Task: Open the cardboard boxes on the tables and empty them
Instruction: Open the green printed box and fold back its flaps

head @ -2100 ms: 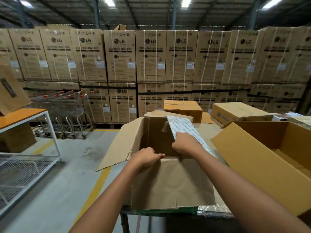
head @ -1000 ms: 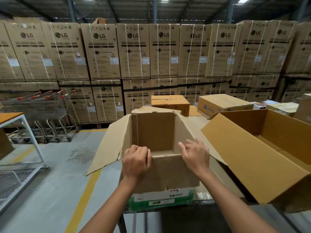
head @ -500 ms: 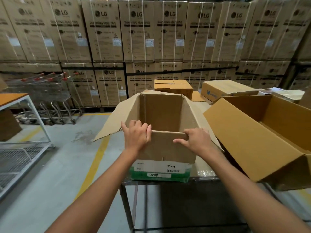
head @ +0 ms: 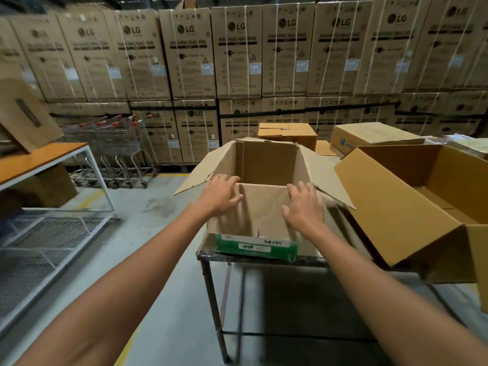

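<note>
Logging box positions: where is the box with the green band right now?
In the head view it sits centre frame: the green-banded box stands open at the metal table's near-left corner, left of the large open box.

A dark metal-framed table [head: 264, 256] carries an open cardboard box [head: 253, 210] at its near left corner. Right of that box lies a larger open box [head: 404, 204]; behind it sit a closed brown box [head: 287, 133] and a flat carton [head: 369, 134].

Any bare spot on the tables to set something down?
Orange table: bare patch right of the leaning box. Steel table is crowded: open box under both hands, big open box beside it, closed boxes behind.
</note>
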Tool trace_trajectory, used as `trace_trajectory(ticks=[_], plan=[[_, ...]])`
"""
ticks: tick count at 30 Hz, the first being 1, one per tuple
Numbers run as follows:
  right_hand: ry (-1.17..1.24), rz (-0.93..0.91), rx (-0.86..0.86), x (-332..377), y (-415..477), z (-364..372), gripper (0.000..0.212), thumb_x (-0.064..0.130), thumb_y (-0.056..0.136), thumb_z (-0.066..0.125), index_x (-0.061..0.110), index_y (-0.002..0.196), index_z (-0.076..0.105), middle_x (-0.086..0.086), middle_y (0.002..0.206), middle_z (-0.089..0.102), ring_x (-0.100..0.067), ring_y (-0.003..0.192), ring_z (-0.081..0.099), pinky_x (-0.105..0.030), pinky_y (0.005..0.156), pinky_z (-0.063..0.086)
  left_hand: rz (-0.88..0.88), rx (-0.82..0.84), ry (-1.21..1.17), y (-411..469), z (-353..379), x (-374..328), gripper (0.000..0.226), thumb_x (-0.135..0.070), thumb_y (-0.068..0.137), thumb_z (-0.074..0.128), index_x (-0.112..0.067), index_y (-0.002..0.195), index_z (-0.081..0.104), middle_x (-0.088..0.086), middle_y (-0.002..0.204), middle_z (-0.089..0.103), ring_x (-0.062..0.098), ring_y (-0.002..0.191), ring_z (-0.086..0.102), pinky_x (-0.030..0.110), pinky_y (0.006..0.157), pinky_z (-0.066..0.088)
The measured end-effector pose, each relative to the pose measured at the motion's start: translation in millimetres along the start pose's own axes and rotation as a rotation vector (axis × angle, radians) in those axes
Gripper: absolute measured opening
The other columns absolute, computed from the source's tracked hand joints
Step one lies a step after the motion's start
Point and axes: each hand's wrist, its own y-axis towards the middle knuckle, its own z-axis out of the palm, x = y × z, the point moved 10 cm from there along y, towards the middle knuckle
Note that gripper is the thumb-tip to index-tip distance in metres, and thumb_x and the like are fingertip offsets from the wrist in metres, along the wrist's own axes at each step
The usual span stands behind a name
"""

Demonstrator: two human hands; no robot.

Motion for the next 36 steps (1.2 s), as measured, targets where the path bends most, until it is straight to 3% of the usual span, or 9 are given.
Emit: trace_trajectory(ticks=[4,7,11,17,22,27,32,36], plan=[[0.149,-0.11,-0.051,7.4,-43.6,-20.9,0.062,0.04,0.093,0.063,0.021,0.148,0.041,-0.006,0.157,0.038,-0.026,0.147,0.03,-0.046,0.117,0.034,0.002,-0.14,-0.125,-55.6,-28.1,-18.6,0.061,-0.042,0.098,0.055,-0.02,0.152,0.036,0.012,0.158,0.031,0.029,0.149,0.022,0.049,0.12,0.025],[0.268,-0.125,-0.048,10.9,-87.3,-33.9,0.064,0.039,0.095,0.062,0.023,0.151,0.038,-0.008,0.161,0.033,-0.027,0.149,0.027,-0.045,0.119,0.028,-0.033,-0.241,-0.206,-109.7,-41.5,-36.3,0.06,-0.038,0.098,0.057,-0.02,0.151,0.037,0.013,0.161,0.026,0.03,0.15,0.019,0.047,0.121,0.022],[0.454,-0.132,-0.091,14.5,-156.6,-47.4,0.061,0.034,0.094,0.065,0.019,0.149,0.044,-0.009,0.158,0.037,-0.026,0.145,0.033,-0.042,0.118,0.029,-0.11,-0.321,-0.319,-188.0,-38.8,-49.1,0.058,-0.037,0.097,0.056,-0.015,0.149,0.042,0.013,0.156,0.035,0.031,0.145,0.026,0.046,0.121,0.022],[0.707,-0.132,-0.111,22.7,-249.7,-35.0,0.059,0.035,0.091,0.068,0.015,0.144,0.052,-0.006,0.151,0.048,-0.023,0.139,0.042,-0.025,0.113,0.028,-0.21,-0.436,-0.437,-296.6,-14.8,-51.5,0.053,-0.038,0.095,0.053,-0.012,0.141,0.051,0.008,0.141,0.051,0.025,0.134,0.041,0.043,0.113,0.033],[0.801,-0.145,0.031,45.7,-309.8,11.3,0.067,0.051,0.088,0.056,0.015,0.145,0.05,-0.003,0.15,0.048,-0.02,0.137,0.043,-0.049,0.107,0.045,-0.328,-0.432,-0.511,-372.6,21.9,-43.9,0.049,-0.036,0.094,0.054,-0.009,0.135,0.056,0.005,0.137,0.054,0.021,0.132,0.046,0.036,0.112,0.036],[0.835,-0.172,0.116,84.4,-337.0,47.6,0.065,0.051,0.088,0.057,0.015,0.142,0.051,-0.005,0.147,0.051,-0.019,0.136,0.045,-0.051,0.106,0.045,-0.42,-0.376,-0.527,-426.8,43.6,-8.0,0.049,-0.036,0.094,0.055,-0.011,0.137,0.055,0.0,0.138,0.054,0.017,0.132,0.045,0.02,0.111,0.031],[0.831,-0.247,0.211,151.3,-330.7,96.0,0.064,0.05,0.09,0.058,0.016,0.144,0.05,-0.003,0.148,0.049,-0.019,0.137,0.044,-0.051,0.103,0.047,-0.546,-0.403,-0.526,-460.1,51.7,73.6,0.046,-0.03,0.094,0.06,-0.013,0.136,0.054,-0.008,0.136,0.049,0.015,0.133,0.046,0.023,0.111,0.034],[0.788,-0.301,0.247,219.9,-309.2,141.9,0.064,0.048,0.09,0.058,0.011,0.142,0.051,-0.007,0.145,0.051,-0.023,0.136,0.046,-0.053,0.102,0.047,-0.578,-0.4,-0.509,-459.3,57.7,157.0,0.045,-0.023,0.093,0.062,-0.009,0.135,0.054,0.002,0.134,0.053,0.021,0.13,0.049,0.036,0.11,0.039]])
